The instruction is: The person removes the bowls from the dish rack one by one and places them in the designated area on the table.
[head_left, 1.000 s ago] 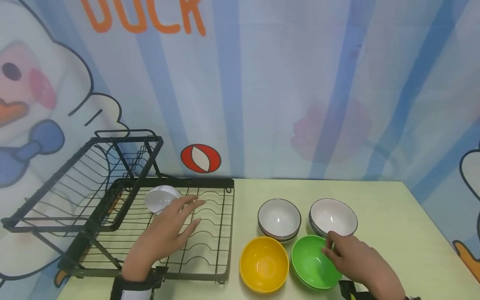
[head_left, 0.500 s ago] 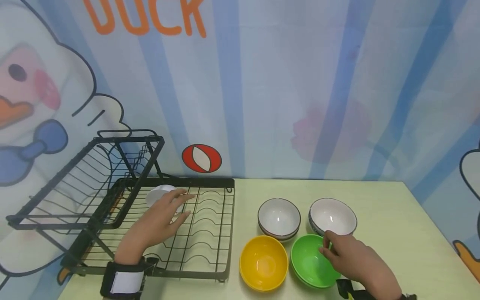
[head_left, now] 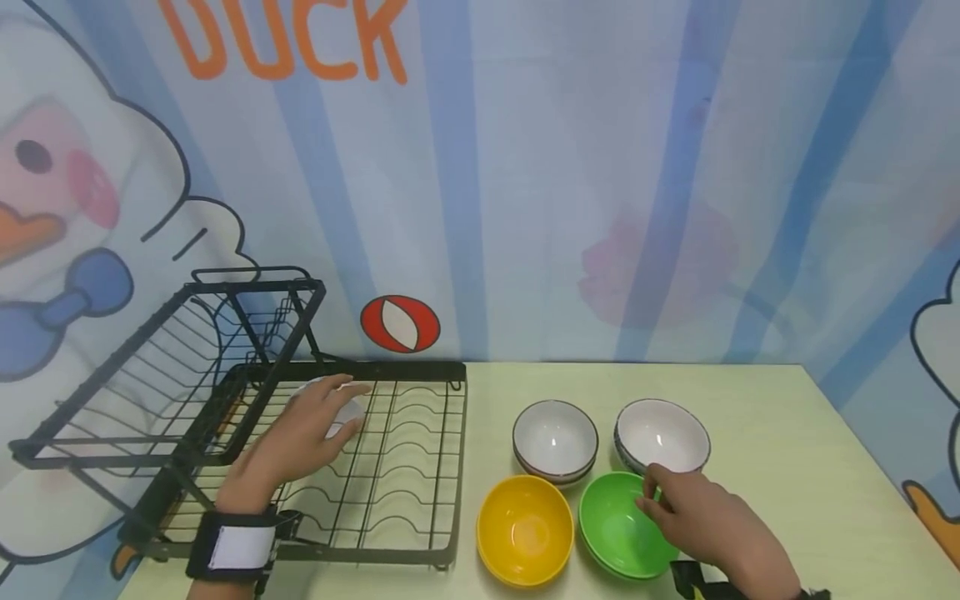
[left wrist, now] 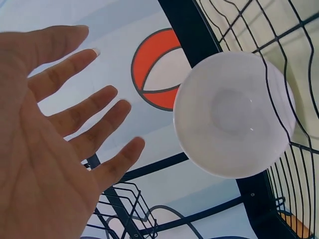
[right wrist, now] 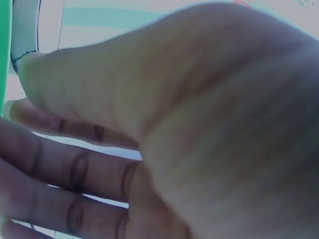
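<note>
A white bowl (left wrist: 224, 114) stands on edge in the wires of the black dish rack (head_left: 330, 552); in the head view my left hand (head_left: 307, 429) hides much of it. In the left wrist view the fingers of that hand are spread and apart from the bowl. My right hand (head_left: 712, 517) hovers over the right rim of a green bowl (head_left: 618, 525), its fingers loosely bent with nothing between them. Left of the green bowl sits a yellow bowl (head_left: 525, 533). Behind them are white bowls with dark rims, one at the left (head_left: 555, 437) and one at the right (head_left: 663, 433).
The rack's raised upper tier (head_left: 142, 446) leans out at the far left. A printed curtain (head_left: 525, 183) hangs behind the pale yellow table (head_left: 787, 450). A second bowl's rim shows beneath the left white bowl.
My left hand has moved left and slightly down over the rack, covering more of the white bowl in the head view. The right hand has stayed nearly still by the green bowl.
</note>
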Demonstrator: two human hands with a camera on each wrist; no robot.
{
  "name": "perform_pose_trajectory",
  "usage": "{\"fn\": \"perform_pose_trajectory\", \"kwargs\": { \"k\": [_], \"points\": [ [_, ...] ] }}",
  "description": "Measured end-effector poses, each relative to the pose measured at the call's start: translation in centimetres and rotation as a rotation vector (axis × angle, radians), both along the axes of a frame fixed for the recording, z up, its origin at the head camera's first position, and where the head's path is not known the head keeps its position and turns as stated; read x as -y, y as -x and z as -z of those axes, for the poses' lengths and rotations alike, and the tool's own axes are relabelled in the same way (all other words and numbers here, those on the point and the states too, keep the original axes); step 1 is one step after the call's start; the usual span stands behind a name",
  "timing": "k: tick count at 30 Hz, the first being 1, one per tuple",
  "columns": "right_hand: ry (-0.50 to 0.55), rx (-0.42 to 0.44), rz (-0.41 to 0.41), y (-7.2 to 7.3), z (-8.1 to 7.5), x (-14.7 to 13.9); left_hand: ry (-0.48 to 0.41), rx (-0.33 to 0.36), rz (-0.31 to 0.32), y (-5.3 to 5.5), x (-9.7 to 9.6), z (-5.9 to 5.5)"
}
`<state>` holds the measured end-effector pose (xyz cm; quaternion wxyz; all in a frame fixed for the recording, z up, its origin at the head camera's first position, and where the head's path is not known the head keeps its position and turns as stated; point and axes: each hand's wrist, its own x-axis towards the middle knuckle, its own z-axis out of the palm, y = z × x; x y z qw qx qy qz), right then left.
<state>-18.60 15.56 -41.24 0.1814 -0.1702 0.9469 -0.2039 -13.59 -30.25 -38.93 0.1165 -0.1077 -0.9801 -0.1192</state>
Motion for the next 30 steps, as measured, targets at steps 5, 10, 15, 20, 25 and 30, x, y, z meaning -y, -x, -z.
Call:
{"fn": "perform_pose_trajectory", "kwargs": {
  "k": [5,10,15,20,25,30],
  "points": [
    [0.015,-0.008,0.000,0.0,0.1,-0.1,0.034,-0.038,-0.023,0.3,0.6,0.3],
    [0.016,-0.003,0.005,0.0,0.0,-0.2,0.041,-0.082,-0.041,0.4,1.2,0.8],
    [0.010,0.014,0.005,0.1,-0.2,-0.1,0.047,-0.110,-0.061,0.4,2.1,1.7],
    [0.016,0.033,-0.001,0.0,-0.2,-0.1,0.073,-0.107,-0.077,0.4,2.6,2.1],
    [0.023,0.025,0.000,-0.1,-0.2,-0.3,0.101,-0.071,-0.104,0.8,2.6,1.8],
    [0.028,0.014,0.000,0.0,-0.3,-0.4,0.130,-0.034,-0.132,1.4,2.5,1.5]
  ]
}}
